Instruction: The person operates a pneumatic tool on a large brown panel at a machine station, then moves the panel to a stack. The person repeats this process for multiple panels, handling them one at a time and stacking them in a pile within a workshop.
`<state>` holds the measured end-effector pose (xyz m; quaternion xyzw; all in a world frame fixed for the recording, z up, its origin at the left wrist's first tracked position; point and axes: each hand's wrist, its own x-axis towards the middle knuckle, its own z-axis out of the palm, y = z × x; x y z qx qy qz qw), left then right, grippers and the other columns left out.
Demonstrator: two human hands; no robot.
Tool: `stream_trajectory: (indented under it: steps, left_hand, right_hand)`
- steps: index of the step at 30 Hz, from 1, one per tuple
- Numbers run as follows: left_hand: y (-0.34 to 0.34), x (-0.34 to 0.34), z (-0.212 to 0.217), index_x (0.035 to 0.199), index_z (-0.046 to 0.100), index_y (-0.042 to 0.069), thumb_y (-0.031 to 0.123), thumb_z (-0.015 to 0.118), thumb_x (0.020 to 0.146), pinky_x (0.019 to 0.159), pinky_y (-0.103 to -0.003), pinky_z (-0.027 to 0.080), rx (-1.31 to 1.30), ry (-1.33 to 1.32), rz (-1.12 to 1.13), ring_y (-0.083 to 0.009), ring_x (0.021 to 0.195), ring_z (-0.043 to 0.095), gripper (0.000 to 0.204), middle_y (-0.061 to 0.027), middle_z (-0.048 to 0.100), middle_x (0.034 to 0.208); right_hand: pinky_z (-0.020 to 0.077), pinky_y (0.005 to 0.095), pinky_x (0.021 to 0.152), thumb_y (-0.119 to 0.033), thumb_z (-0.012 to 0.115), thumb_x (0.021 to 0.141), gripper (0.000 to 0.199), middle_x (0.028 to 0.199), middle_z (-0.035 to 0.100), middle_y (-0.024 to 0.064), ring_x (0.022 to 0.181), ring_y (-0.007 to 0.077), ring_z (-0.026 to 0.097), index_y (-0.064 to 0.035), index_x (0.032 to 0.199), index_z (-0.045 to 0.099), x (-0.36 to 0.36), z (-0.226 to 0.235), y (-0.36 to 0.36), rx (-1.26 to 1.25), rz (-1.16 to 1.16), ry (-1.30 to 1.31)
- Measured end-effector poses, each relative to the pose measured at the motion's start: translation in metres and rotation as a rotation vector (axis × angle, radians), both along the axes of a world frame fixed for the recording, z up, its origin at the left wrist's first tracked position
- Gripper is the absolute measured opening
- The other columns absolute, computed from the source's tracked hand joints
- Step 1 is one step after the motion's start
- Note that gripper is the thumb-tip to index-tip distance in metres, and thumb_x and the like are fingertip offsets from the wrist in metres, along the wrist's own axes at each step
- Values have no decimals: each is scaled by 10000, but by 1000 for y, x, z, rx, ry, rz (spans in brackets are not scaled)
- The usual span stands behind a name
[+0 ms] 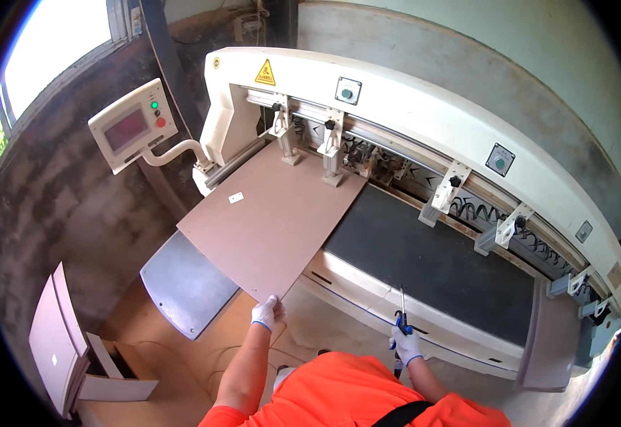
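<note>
A large flat pinkish-brown panel point(271, 217) lies on the left part of the machine's bed, with a small white label point(235, 198) on its face. Two upright clamps point(332, 153) stand over its far edge. My left hand point(268, 313), in a white glove, is closed on the panel's near corner. To the right, my gloved right hand point(408, 346) is wrapped round an air blow gun point(402, 320), black and blue with a thin metal nozzle. The nozzle points away from me, at the front edge of the dark bed point(438, 256).
The long white machine point(424, 110) spans the far side, with more clamps point(442, 192) along its rail. A control panel with screen point(125, 132) stands left. Below it are a grey support plate point(186, 281) and stacked panels point(54, 341). Another panel point(549, 341) rests at the right end.
</note>
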<state>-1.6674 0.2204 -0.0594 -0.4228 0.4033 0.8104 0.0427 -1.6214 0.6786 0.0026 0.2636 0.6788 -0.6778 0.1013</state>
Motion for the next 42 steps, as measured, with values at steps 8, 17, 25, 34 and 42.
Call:
stream_trajectory:
  steps: [8,17,25,34,42]
  left_hand:
    - [-2,3,26,913,668,101,252,708,1005,547,-327,496,24,-1,-66,-189,627,616,182,-38,655,785]
    - [-10,3,31,844,629,113,246,722,989,523,-315,441,-4,1,-180,-147,564,538,217,-15,588,709]
    - [-19,4,12,876,661,96,299,752,970,544,-353,509,-44,-2,-216,-180,585,617,241,-48,658,742]
    - [-16,6,26,906,644,63,241,737,987,498,-335,466,-32,24,-169,-186,565,595,217,-67,640,742]
    - [-12,9,31,930,648,71,282,738,985,508,-338,480,-82,19,-181,-196,575,614,236,-64,654,758]
  right_hand:
    - [550,463,708,-599,689,901,508,825,733,167,786,348,725,-93,942,710,36,45,-91,605,620,40]
    - [550,527,764,-684,624,896,572,869,733,226,864,441,712,-119,940,703,76,75,-148,831,804,0]
    - [533,521,707,-633,664,899,527,778,705,199,793,434,702,-106,866,670,93,71,-143,860,518,17]
    - [541,515,713,-622,697,880,513,770,704,198,794,434,703,-109,883,687,86,83,-138,848,480,42]
    - [537,510,719,-606,698,884,509,771,699,198,802,430,701,-98,862,673,84,76,-125,851,444,55]
